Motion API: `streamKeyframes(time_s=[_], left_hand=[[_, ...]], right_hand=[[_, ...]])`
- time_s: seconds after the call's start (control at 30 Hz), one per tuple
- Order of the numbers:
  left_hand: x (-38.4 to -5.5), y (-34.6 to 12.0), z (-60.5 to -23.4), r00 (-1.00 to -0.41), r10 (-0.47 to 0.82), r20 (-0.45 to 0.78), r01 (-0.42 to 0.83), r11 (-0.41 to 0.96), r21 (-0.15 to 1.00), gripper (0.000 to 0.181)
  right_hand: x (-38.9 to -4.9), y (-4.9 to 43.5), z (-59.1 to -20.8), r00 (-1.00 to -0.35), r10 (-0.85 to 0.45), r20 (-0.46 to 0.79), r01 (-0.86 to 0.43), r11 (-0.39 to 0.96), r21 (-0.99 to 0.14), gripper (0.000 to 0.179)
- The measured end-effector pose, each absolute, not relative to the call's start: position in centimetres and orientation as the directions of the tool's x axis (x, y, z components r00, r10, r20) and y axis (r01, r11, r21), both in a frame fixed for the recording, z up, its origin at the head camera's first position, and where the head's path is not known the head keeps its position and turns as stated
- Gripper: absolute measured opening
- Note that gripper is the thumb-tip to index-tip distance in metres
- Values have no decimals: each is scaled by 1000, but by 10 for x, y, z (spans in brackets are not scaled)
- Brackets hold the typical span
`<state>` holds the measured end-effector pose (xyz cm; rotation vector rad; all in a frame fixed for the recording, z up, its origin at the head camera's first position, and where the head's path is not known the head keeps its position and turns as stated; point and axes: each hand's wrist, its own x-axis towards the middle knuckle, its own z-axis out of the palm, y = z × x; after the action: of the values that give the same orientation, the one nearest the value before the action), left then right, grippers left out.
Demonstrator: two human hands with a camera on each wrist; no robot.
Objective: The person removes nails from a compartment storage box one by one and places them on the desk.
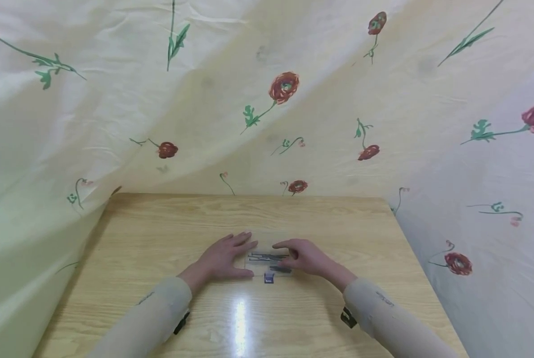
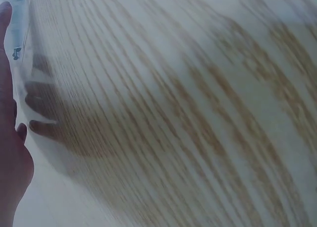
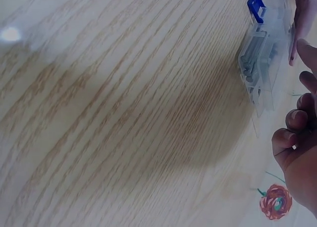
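Note:
A small clear plastic box (image 1: 259,271) lies on the table, with a blue latch (image 1: 268,278) at its near edge. Long thin metal pieces that look like nails (image 1: 262,257) lie in it, and a shorter dark bundle (image 1: 280,269) sits nearer the front. My left hand (image 1: 224,257) rests at the box's left side, fingers spread and fairly straight. Over the right side hovers my right hand (image 1: 304,256), index finger stretched out, thumb by the nails and other fingers curled. No held item shows between thumb and index. The right wrist view shows the box (image 3: 260,53) with its blue latch (image 3: 255,7) side-on.
The box stands on a light wood-grain table (image 1: 168,219). Behind and beside the table hangs a pale cloth (image 1: 204,109) printed with red flowers. A bright light reflection lies on the tabletop nearer to me.

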<state>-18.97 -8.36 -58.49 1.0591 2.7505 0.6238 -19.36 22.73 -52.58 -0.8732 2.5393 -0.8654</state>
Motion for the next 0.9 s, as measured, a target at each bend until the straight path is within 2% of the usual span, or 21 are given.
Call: streamKeyframes(time_s=[0.23, 0.57, 0.9], left_hand=[[-190, -85, -588, -746, 665, 38, 621, 674, 400, 92], [-191, -87, -592, -741, 671, 25, 632, 685, 361, 91], [-193, -86, -593, -733, 679, 40, 646, 677, 354, 91]], right_hand=[[-196, 224, -528, -752, -649, -116, -457, 639, -618, 49], [-200, 220, -531, -737, -671, -85, -508, 632, -586, 36], [-204, 214, -530, -719, -687, -104, -510, 624, -591, 29]])
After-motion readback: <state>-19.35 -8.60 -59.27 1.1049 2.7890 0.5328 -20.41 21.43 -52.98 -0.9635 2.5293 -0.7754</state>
